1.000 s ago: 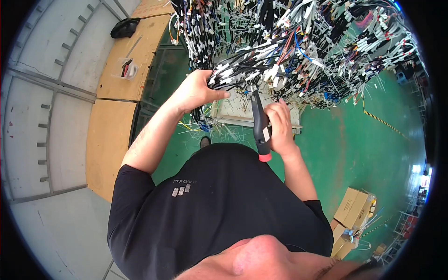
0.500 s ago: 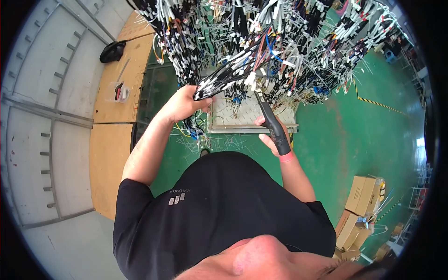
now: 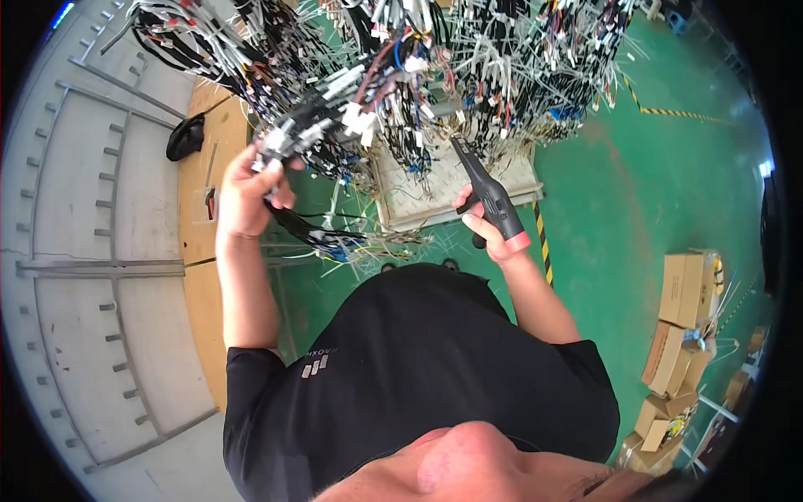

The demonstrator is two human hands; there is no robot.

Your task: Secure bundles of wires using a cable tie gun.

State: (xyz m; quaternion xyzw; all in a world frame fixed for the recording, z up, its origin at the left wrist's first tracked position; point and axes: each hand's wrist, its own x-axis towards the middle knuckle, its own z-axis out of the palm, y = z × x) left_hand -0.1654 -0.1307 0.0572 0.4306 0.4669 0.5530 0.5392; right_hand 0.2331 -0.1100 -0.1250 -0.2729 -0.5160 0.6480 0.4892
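My left hand (image 3: 244, 201) is closed around a bundle of black and white wires (image 3: 314, 134) with white connectors, blurred by motion. From that grip, a loose length of black wires (image 3: 305, 230) with blue and yellow ends droops toward the middle. In my right hand (image 3: 488, 233) is a black pistol-grip tool (image 3: 493, 199) with a long slim nose and a red end, which looks like a cable tie gun. Its nose points up toward the hanging wire harnesses (image 3: 493, 79), over the pale tray (image 3: 452, 209) beneath them.
A wooden workbench (image 3: 201, 243) runs along the left, with a black bag-like item (image 3: 186, 138) on it. Thin white offcuts lie on the green floor (image 3: 585, 234). Cardboard boxes (image 3: 690, 289) stand at the right, and yellow-black tape (image 3: 542, 238) marks the floor.
My left hand has moved left and slightly down, drawing the wire bundle away from the tool's nose. The right hand with the tool stays nearly in place. The whole view has shifted.
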